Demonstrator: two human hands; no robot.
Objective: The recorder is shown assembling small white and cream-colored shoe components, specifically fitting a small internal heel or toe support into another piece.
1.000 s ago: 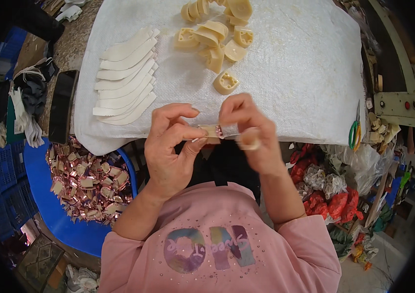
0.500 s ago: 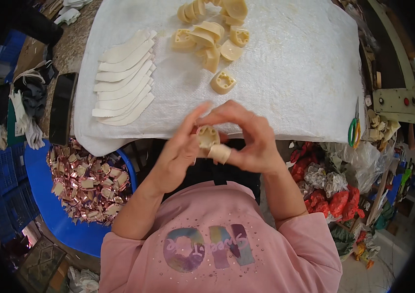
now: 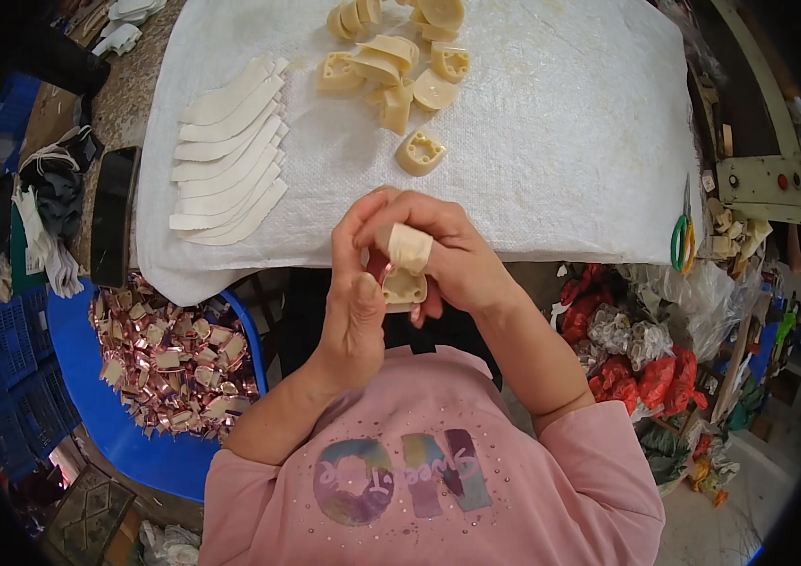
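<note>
Just past the table's near edge, I hold a cream plastic shoe heel [image 3: 404, 291] between both hands, its hollowed, pitted face up. My left hand [image 3: 355, 300] is closed around its left side, thumb pressed along it. My right hand [image 3: 462, 257] curls over the far side, and its thumb, wrapped in a tan finger cover [image 3: 410, 247], lies at the heel's edge. A bit of shiny pink shows beside the heel, partly hidden by fingers. On the table beyond stands a single loose heel [image 3: 420, 153], with a pile of similar heels [image 3: 383, 62] behind it.
White curved strips [image 3: 226, 165] lie overlapped at left on the white woven sheet [image 3: 561, 141]. A blue basin [image 3: 80, 354] of shiny pink-and-cream pieces [image 3: 179, 354] stands lower left. A phone [image 3: 116, 217] lies beside the sheet. Scissors [image 3: 682, 241] hang at the right edge, above red bags [image 3: 646, 382].
My right hand has rolled over the heel, its covered thumb moving from the near side to the far side. The heel has turned and come slightly nearer. The head view has shifted a little.
</note>
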